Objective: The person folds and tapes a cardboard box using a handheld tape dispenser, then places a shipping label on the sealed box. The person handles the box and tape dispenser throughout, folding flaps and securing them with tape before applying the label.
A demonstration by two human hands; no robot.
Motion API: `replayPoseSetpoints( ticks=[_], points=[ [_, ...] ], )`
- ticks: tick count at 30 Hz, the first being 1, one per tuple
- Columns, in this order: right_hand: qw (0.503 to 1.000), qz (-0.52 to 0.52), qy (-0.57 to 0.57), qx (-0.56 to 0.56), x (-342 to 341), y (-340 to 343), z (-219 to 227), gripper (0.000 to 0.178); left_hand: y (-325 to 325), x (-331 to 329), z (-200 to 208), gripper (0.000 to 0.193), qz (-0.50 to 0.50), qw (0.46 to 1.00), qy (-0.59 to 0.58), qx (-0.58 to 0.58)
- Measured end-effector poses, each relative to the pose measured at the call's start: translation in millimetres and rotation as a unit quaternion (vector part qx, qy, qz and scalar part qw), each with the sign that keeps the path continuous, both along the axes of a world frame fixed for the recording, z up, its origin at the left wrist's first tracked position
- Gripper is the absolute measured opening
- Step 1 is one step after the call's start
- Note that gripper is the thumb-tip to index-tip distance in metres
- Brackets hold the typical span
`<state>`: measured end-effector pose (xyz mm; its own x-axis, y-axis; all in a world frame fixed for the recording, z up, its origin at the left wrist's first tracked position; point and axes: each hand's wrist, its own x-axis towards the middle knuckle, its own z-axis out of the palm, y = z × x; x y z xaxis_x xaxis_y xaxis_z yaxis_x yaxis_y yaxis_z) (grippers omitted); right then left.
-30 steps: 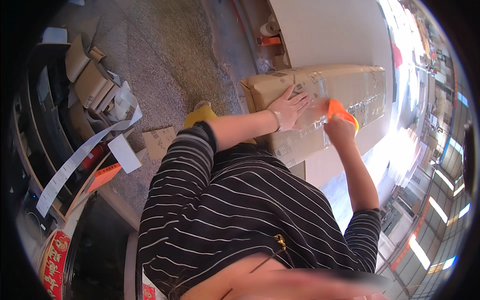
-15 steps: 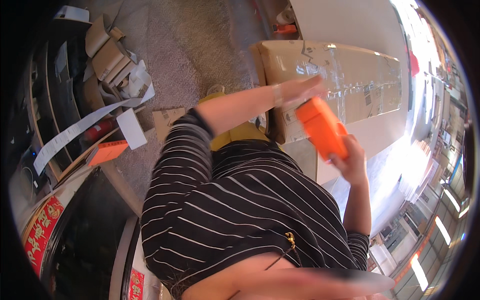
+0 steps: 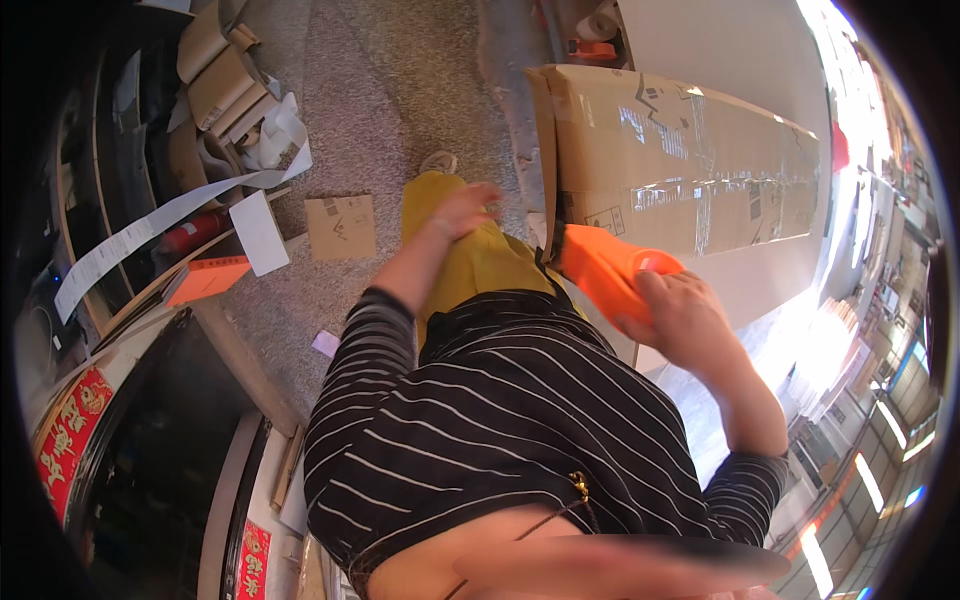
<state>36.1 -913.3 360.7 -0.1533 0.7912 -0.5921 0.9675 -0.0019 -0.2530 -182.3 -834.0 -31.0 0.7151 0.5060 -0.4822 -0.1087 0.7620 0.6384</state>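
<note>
In my right hand point(image 3: 685, 315) is an orange tape dispenser point(image 3: 605, 275), with my fingers wrapped round its rear part. Its dark front end sits right by the near left end of a long cardboard box point(image 3: 680, 165); whether they touch I cannot tell. Clear tape shines along the box's top. My left hand point(image 3: 465, 210) holds nothing, and its fingers are loosely stretched out over my yellow trousers point(image 3: 490, 262), apart from the box.
The box lies on a pale table point(image 3: 720, 40). Beyond its far left corner are an orange item point(image 3: 592, 48) and a tape roll point(image 3: 600, 22). A cardboard piece point(image 3: 340, 227) lies on the floor. Left stands a shelf with scrap cardboard point(image 3: 220, 90), a paper strip point(image 3: 150, 237) and an orange box point(image 3: 207, 280).
My left hand has moved left and down from above the box to over my trousers. My right hand has brought the tape dispenser down and left to the box's near end.
</note>
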Motion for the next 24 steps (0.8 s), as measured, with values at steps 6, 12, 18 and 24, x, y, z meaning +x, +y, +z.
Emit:
replayPoseSetpoints(
  ticks=[6, 12, 18, 24],
  points=[
    [0.968, -0.157, -0.164, -0.107, 118, -12, 38, 0.03, -39, 172, -26, 0.03, 0.036, 0.879, -0.111, -0.463],
    [0.927, -0.152, -0.3, -0.166, 187, -10, -19, 0.031, -40, 160, -26, 0.029, -0.075, 0.921, -0.002, -0.383],
    [0.919, 0.028, -0.391, -0.034, 123, -34, -88, 0.011, -41, 122, 0, 0.029, -0.342, 0.914, 0.112, -0.189],
    [0.911, -0.042, -0.408, 0.036, 116, -86, -96, 0.011, -15, 96, 5, 0.028, -0.348, 0.917, 0.161, -0.108]
  ],
)
